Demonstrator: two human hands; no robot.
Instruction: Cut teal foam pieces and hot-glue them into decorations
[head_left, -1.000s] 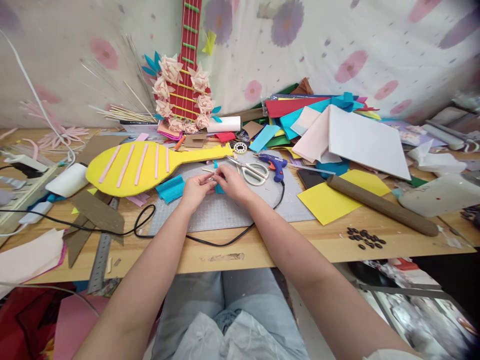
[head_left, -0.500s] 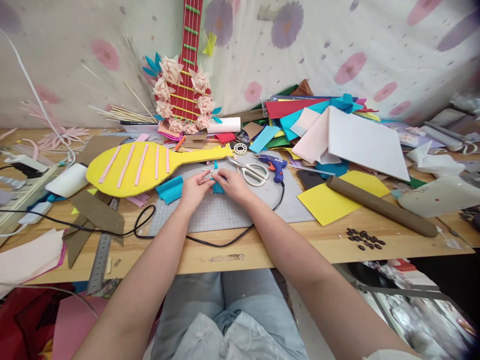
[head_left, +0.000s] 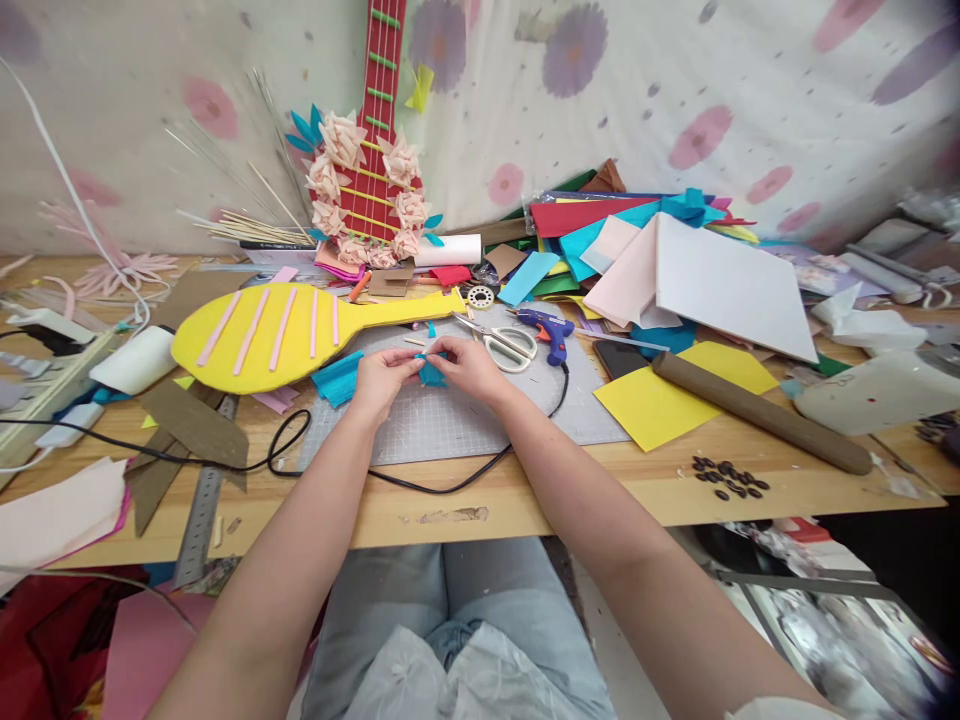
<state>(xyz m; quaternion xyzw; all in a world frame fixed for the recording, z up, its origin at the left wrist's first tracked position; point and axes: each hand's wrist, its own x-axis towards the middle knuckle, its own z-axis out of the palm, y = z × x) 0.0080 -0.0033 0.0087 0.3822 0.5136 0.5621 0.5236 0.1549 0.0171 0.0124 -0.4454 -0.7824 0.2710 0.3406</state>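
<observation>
Between my two hands is a small piece of blue crepe paper point(head_left: 430, 374), pinched at its upper edge. My left hand point(head_left: 384, 382) has its fingertips closed on the left side of it, and my right hand point(head_left: 466, 366) grips the right side. Both hands hover over the grey cutting mat point(head_left: 450, 435). A folded strip of blue crepe paper point(head_left: 337, 378) lies just left of my left hand. White-handled scissors point(head_left: 511, 350) rest beyond my right hand, with a blue glue gun point(head_left: 551, 332) beside them.
A yellow paddle-shaped cutout point(head_left: 262, 340) with pink strips lies at left. Behind it leans a red toy guitar point(head_left: 371, 190) with paper flowers. A black cord point(head_left: 427, 490) crosses the mat's front. Coloured sheets point(head_left: 622, 250), a brown roll point(head_left: 765, 415) and black beads point(head_left: 731, 478) sit at right.
My left hand's fingers have closed in on the blue piece and come nearer to my right fingertips. The things on the table have stayed where they were.
</observation>
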